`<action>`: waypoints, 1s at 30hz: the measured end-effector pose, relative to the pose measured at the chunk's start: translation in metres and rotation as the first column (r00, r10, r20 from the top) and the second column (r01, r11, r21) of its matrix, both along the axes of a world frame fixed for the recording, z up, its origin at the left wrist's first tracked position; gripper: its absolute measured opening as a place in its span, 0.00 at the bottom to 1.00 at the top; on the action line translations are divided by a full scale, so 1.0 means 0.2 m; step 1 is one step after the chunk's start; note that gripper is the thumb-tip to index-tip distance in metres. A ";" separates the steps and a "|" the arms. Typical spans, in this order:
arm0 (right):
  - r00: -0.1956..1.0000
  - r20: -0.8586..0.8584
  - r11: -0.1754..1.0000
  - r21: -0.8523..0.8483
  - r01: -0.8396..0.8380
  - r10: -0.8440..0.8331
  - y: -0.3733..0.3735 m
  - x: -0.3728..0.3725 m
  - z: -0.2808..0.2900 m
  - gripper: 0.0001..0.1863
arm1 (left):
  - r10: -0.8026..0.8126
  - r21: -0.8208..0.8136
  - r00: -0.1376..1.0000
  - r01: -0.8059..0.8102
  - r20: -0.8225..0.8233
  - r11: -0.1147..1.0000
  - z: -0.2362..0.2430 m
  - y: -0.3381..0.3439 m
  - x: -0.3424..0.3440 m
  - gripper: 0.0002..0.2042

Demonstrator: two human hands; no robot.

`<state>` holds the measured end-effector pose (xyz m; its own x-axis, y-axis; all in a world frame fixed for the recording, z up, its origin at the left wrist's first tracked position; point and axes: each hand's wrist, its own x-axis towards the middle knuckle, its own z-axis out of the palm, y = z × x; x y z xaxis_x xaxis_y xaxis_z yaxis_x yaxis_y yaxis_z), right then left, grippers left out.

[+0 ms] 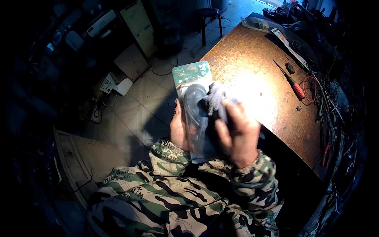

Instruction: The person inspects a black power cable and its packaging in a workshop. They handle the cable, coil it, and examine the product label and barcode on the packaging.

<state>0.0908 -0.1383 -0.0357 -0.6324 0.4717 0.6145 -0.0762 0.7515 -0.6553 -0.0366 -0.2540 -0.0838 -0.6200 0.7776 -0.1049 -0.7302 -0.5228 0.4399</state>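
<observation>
My left hand [179, 128] is closed around the left edge of a blister pack [192, 73], a green-topped card with a clear plastic bubble. A curved grey item shows dimly through the bubble; its kind is hard to make out. The pack stands tilted upright in front of me, beside the bench edge. In my right hand [241, 132] is a bunched greyish cloth [216, 98], pinched between thumb and fingers and lying against the pack's right side. That hand is a little blurred. The pack's lower part is partly hidden behind it.
On the brown wooden workbench [233, 59] to the right lie a red-handled screwdriver [296, 87], a small dark piece [290, 68] and tangled wires [325, 102]. Another plastic package [258, 24] rests at its far end. A dark stool [208, 14] stands beyond; a pale panel [85, 158] is at left.
</observation>
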 end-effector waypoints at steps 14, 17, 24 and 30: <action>0.999 0.012 0.998 0.038 -0.052 0.052 -0.25 0.25 -0.04 0.29 | 0.144 0.064 0.975 -0.135 -0.168 0.989 0.03 -0.03 -0.10 0.38; 0.996 -0.086 0.995 0.102 -0.001 0.010 -0.18 0.19 0.07 0.31 | 0.094 0.038 0.966 -0.088 -0.241 0.995 0.04 -0.04 -0.07 0.33; 0.967 0.228 0.943 0.282 -0.178 0.115 -0.34 0.07 0.05 0.19 | 0.112 0.195 0.991 -0.096 -0.074 0.976 0.03 -0.06 -0.10 0.31; 0.788 0.481 0.922 -0.158 -0.354 0.385 -0.28 0.30 -0.07 0.22 | -0.071 0.518 0.996 0.033 0.054 0.855 0.06 -0.10 -0.28 0.36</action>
<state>0.1505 -0.1942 -0.0496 -0.9750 0.1629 0.1513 0.0040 0.6931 -0.7208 -0.0934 -0.2740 -0.0712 -0.5831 0.7627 0.2796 -0.7811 -0.6210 0.0649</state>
